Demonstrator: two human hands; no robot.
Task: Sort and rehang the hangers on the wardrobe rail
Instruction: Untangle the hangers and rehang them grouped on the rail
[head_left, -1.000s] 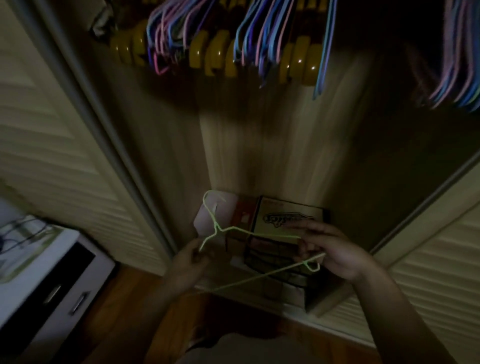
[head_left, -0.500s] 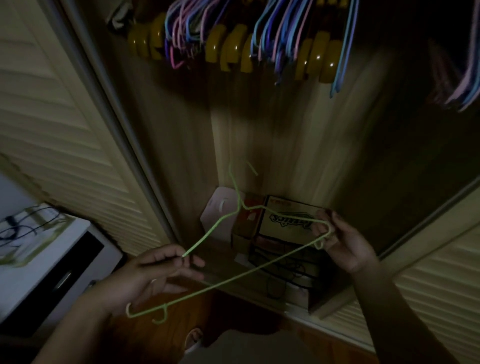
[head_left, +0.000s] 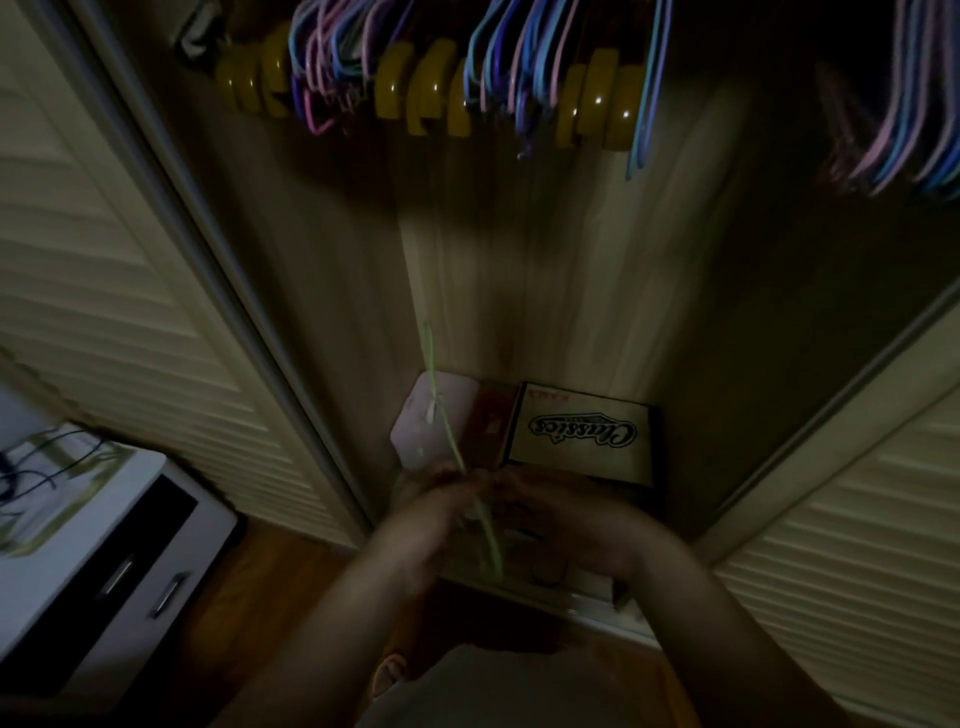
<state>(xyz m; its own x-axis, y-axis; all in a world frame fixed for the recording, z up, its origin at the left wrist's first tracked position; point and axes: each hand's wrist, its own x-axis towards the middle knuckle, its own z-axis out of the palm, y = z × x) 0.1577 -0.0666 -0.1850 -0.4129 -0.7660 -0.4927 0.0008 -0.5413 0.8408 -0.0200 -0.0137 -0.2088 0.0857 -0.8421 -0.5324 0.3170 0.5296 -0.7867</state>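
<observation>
A thin light-green wire hanger (head_left: 441, 415) stands almost edge-on low in the wardrobe opening, its hook pointing up. My left hand (head_left: 426, 504) and my right hand (head_left: 576, 519) meet around its lower part, and both seem to grip it, though they are blurred and dark. At the top hang several blue, pink and purple thin hangers (head_left: 498, 57) mixed with thick yellow hangers (head_left: 431, 88). Another blue and pink bunch (head_left: 904, 130) hangs at the far right. The rail itself is hidden.
On the wardrobe floor sit a "Classics" box (head_left: 582, 434), a reddish box and a white case (head_left: 415, 436). Louvred sliding doors flank the opening at left (head_left: 104, 312) and right (head_left: 857, 519). A white drawer unit (head_left: 104, 545) stands at the lower left.
My hands have come together from wide apart. The green hanger has turned from lying flat between them to standing edge-on and upright.
</observation>
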